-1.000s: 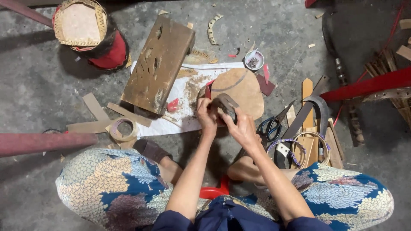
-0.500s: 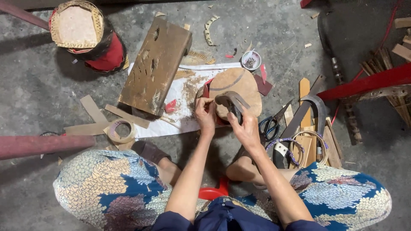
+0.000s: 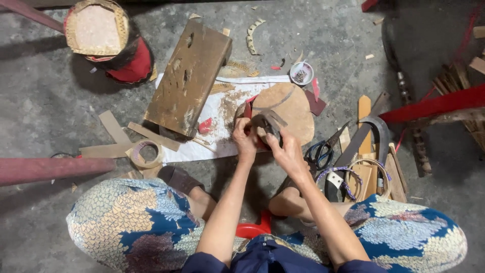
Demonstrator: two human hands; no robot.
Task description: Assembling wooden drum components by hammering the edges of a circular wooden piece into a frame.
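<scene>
both hands meet on one small dark curved strip [image 3: 267, 124], held just above the round wooden disc [image 3: 286, 112]; the left hand [image 3: 244, 136] has its fingers pressed together on the strip's near-left end, thumb and fingertips pinching it; the right hand [image 3: 287, 151] closes over the near-right side, fingers curled around the strip so that part of it is hidden; how tightly that hand bears down cannot be told; the strip arches up and away from the two grips, its long axis running roughly from the left hand across to the right, with a free tail pointing off to the far right over the disc; neither hand is clearly nearer, since both already touch it; the disc lies directly beyond the grip, resting partly on a white sheet [image 3: 222, 108] strewn with sawdust; to the far left of the grip a worn wooden block [image 3: 188, 78] lies on that sheet, close but apart from the hands; a roll of tape [image 3: 145, 153] sits well to the left; just right of the right hand lie blue-handled scissors [image 3: 318, 153], a handsaw [image 3: 364, 136] and wooden slats, crowding that side; a small white cup [image 3: 301, 74] stands beyond the disc; the most open room is the bare sheet between the left hand and the block.
</scene>
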